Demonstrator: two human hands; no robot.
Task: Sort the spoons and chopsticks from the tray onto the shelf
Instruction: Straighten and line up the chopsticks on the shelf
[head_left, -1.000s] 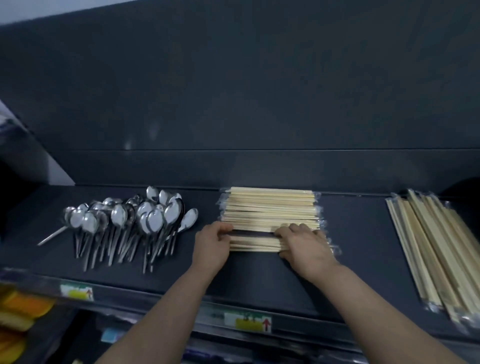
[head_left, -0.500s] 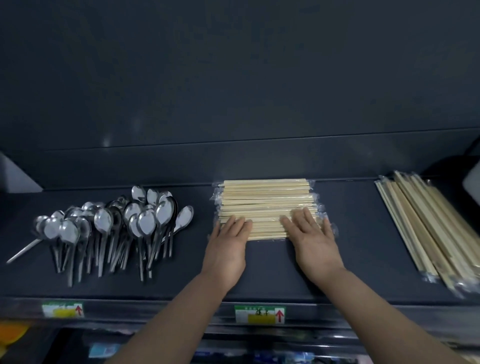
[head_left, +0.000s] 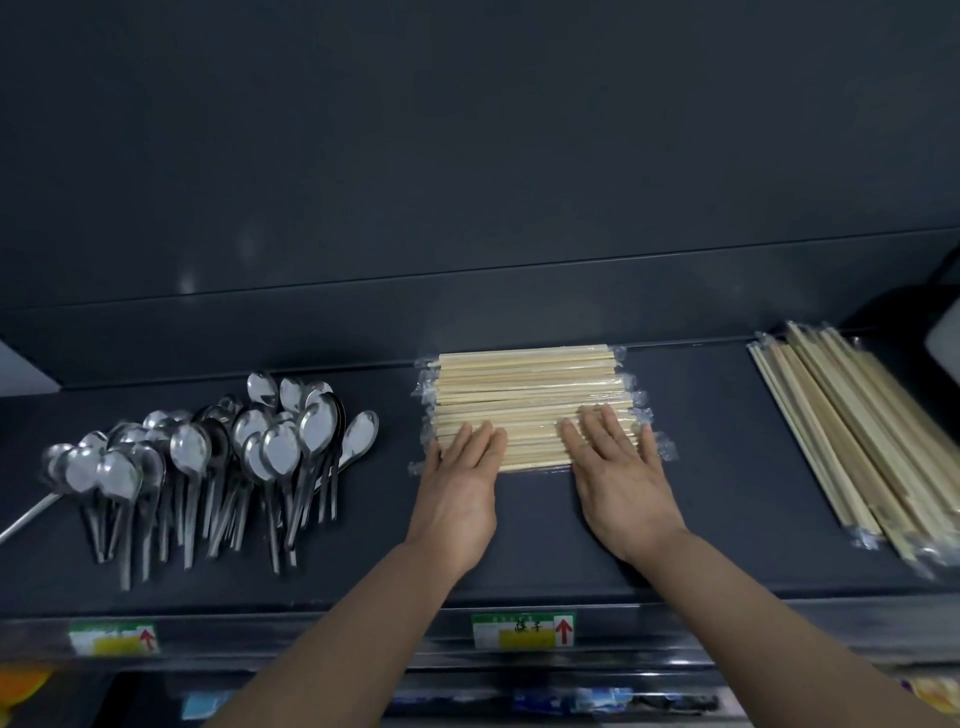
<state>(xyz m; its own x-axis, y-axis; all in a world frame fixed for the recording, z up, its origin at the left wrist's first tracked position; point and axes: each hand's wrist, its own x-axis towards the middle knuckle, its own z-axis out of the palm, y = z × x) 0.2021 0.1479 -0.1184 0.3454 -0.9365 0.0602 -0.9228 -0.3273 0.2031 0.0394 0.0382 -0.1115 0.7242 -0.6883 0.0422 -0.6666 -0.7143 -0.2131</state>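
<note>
Hands: left hand (head_left: 457, 493) and right hand (head_left: 621, 483) uncurl, now flat-fingered on chopsticks (head_left: 524, 384) just ahead.
Meaning: bundle released onto shelf (head_left: 727, 467); likely just squaring up.

The straight fingers of the left hand (head_left: 457, 488) and the right hand (head_left: 618, 483) lay over the near rows of a flat stack of pale wooden chopsticks in clear wrappers (head_left: 530, 395), hiding those rows. A second, slanted pile of wrapped wooden chopsticks (head_left: 852, 431) ran past the right edge, where a pale rounded object (head_left: 943, 348) was also cut off. The heap of shiny metal spoons (head_left: 208, 457) was blurred, its handles overlapping beyond counting; one long metal handle (head_left: 28, 517) left the frame. Print on the white-and-yellow left label (head_left: 114, 638) was unreadable. Lower down, blurred blue packets (head_left: 597, 699) and an orange shape (head_left: 21, 686) could not be identified.
</note>
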